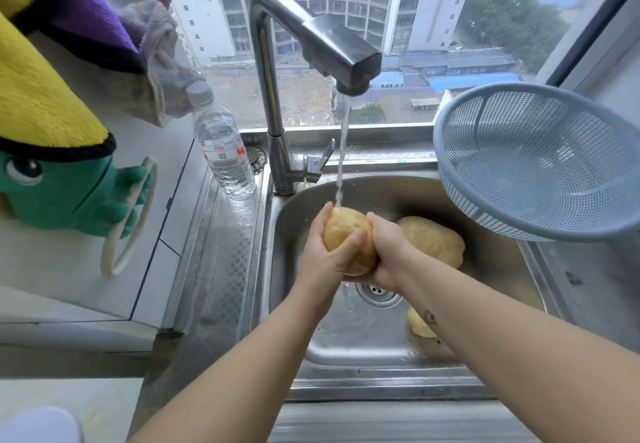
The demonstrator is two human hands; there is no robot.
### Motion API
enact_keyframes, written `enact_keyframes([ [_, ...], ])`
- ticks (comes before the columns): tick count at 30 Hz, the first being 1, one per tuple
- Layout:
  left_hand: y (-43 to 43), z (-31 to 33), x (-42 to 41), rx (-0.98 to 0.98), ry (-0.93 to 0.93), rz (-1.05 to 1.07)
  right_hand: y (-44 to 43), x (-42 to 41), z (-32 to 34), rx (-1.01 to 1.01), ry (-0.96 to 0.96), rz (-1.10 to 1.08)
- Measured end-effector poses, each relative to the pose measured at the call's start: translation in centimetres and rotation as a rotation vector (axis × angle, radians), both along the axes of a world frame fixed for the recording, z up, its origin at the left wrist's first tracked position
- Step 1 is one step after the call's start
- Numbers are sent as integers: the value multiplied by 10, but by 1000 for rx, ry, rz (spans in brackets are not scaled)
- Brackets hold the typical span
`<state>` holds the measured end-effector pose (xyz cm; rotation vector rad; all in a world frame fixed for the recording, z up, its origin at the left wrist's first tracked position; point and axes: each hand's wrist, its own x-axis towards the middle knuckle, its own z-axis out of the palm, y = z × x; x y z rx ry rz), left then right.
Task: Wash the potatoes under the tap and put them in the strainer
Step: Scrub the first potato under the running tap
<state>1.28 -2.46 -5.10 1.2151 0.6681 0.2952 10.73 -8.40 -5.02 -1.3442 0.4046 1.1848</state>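
Nearest the person, a small potato (pixel 419 325) is lying on the floor of the steel sink (pixel 349 349), half hidden under the right forearm and just beside the drain (pixel 378 291). Above the drain, the left hand (pixel 323 255) and right hand (pixel 386 252) are clamping one potato (pixel 341 226) between them, with fingers (pixel 320 221) curling round its sides and a thumb lying across its front, while the stream of water (pixel 341 165) is hitting its top. It is looking firm and fairly heavy for its size, and, running wet, it is probably getting slippery, so wrapping the whole palm round its broad middle is seeming safer than pinching an end. Its skin is showing pale yellow-tan, smooth and oval, glistening where the water is breaking. Behind the right hand a larger, lumpier potato (pixel 434 240) is lying on the sink floor. Farther right, the grey-blue strainer (pixel 554 138) is sitting tilted at the sink's edge with no potato showing in it, and beyond, the tap (pixel 332 48) is running.
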Motion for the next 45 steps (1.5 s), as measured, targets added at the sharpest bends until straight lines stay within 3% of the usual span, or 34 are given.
enact_keyframes([
  [2, -2, 2, 7, -145, -9, 50, -3, -4, 4, 20, -182, 66],
  [6, 12, 12, 22, -422, 82, 135, -8, -8, 15, -34, -720, 250],
  [11, 36, 22, 30, -413, 378, -112, -23, 6, 16, 28, -1093, 556],
  [14, 43, 23, 29, -484, 468, -151, -27, 1, 15, 77, -1143, 642],
  [16, 41, 24, 28, -495, 467, -111, -23, -4, 10, 75, -1117, 555],
  [21, 25, 20, 26, -465, 232, 110, -5, -6, 11, 15, -834, 286],
  [28, 6, 14, 14, -41, 97, -34, 5, -1, 9, -151, -354, 183],
  [32, 3, 5, 5, 123, 13, -48, 2, -5, 12, -168, -223, 160],
  [36, 6, 5, 12, 100, 25, 160, 5, -20, 10, -131, -337, 175],
  [40, 12, 6, 25, -210, 165, 306, 0, -27, 14, -160, -687, 295],
  [43, 25, 8, 29, -452, 277, 245, -14, -28, 13, -140, -934, 451],
  [45, 31, 11, 29, -508, 329, 192, -21, -26, 11, -130, -1017, 577],
])
